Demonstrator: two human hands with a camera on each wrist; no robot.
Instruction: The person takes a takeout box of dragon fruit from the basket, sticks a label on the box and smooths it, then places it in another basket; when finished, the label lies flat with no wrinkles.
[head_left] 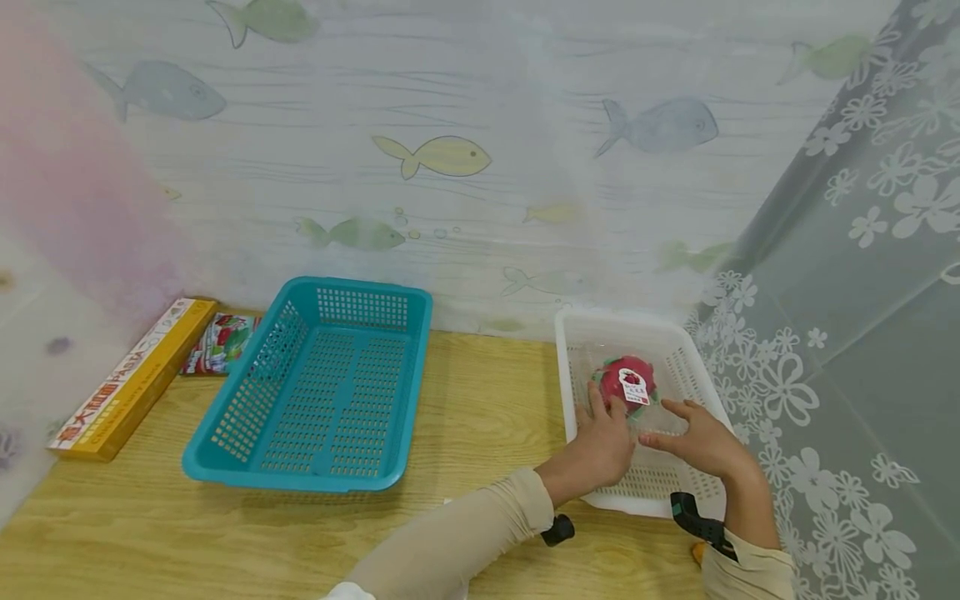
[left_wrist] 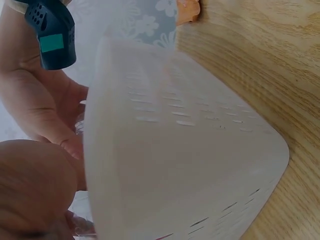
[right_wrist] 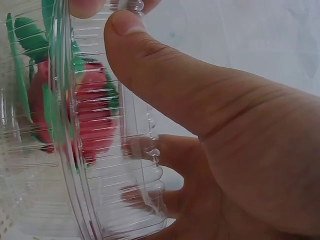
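A clear plastic clamshell box [right_wrist: 100,210] lies in the white basket [head_left: 693,358]. Inside it is a red dragon fruit [head_left: 636,372] with green scales and a white label over it. My left hand [head_left: 600,446] reaches over the basket's near left side, extended fingers resting on the box lid beside the label. At the box's right side is my right hand [head_left: 701,437], fingers spread over the lid. Its thumb [right_wrist: 127,35] lies along the ribbed lid edge in the right wrist view. The basket wall fills most of the left wrist view and hides the left fingertips.
A teal basket [head_left: 341,482] stands left of the white one on the wooden table [head_left: 480,417]. Farther left lie a yellow pasta box [head_left: 135,383] and a colourful packet [head_left: 225,342]. Curtains border the back and right. An orange thing [left_wrist: 188,11] lies near the right sleeve.
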